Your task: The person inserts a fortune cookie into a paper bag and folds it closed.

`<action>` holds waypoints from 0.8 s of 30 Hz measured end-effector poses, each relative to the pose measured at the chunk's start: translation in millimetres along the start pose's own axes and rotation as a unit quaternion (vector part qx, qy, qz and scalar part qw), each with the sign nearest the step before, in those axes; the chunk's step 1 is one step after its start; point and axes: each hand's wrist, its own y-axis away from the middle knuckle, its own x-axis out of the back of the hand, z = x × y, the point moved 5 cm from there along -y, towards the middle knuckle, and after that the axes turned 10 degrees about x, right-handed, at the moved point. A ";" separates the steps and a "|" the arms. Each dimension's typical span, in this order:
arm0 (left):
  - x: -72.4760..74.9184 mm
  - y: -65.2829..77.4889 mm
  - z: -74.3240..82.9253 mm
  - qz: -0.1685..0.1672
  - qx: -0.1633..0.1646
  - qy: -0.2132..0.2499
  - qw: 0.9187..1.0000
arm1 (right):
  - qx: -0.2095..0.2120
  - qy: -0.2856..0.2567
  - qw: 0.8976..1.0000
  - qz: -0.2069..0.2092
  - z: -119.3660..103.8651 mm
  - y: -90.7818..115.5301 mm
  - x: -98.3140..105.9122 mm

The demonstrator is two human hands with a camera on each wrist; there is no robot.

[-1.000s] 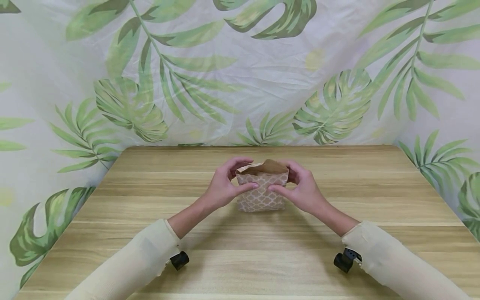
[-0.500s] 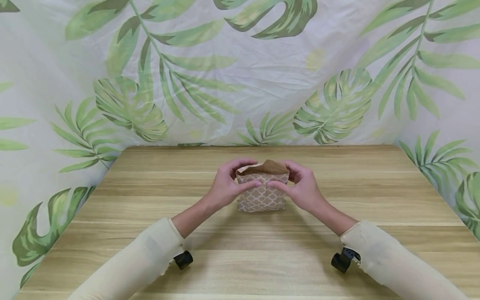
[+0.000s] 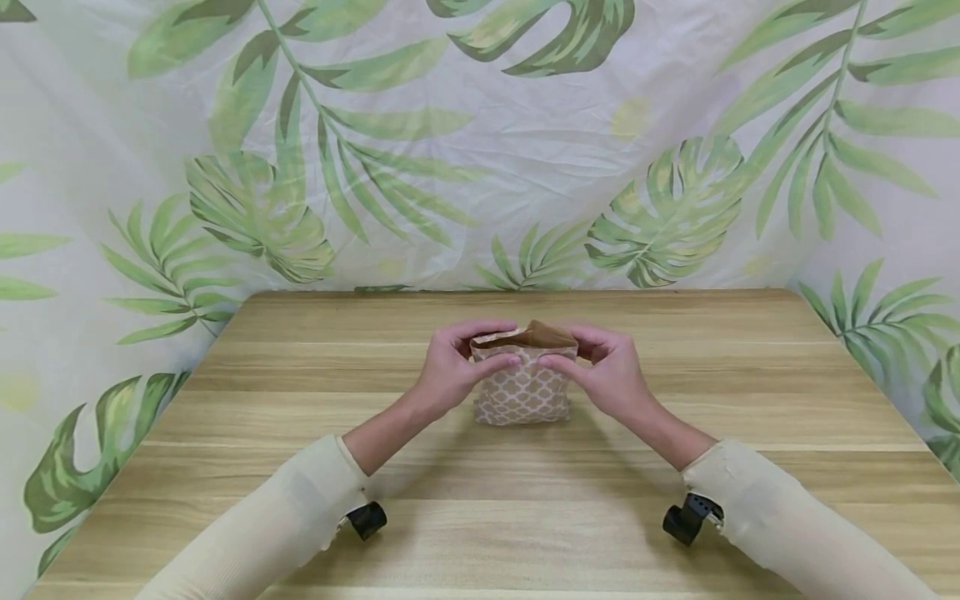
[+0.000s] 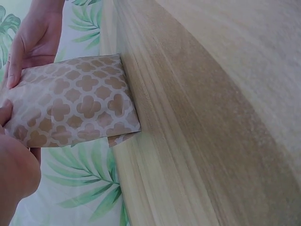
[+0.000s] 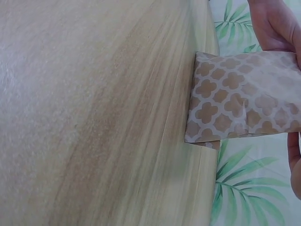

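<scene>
A small brown paper bag (image 3: 522, 393) with a white quatrefoil lattice print stands upright on the wooden table, its top gaping a little. My left hand (image 3: 455, 367) grips its left upper edge, thumb on the front and fingers behind. On the opposite side my right hand (image 3: 611, 371) holds the right upper edge in the same way, the two thumbs pointing toward each other. In the left wrist view the bag's (image 4: 80, 101) base meets the tabletop. The right wrist view shows the bag's (image 5: 240, 96) printed front too. Inside the bag is hidden.
The wood-grain table (image 3: 480, 533) reaches back to a white cloth backdrop (image 3: 525, 167) printed with green leaves. Small black cameras sit under both cream sleeves, the left camera (image 3: 368, 521) and the right camera (image 3: 682, 522).
Both thumbs have shifted slightly up the bag's front toward the rim. The mouth looks a bit narrower than before. The bag stays in the same place.
</scene>
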 end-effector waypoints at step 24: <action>0.9 -0.5 -0.6 0.038 -0.008 0.005 0.999 | 0.009 0.061 0.997 0.043 -2.3 -2.4 2.6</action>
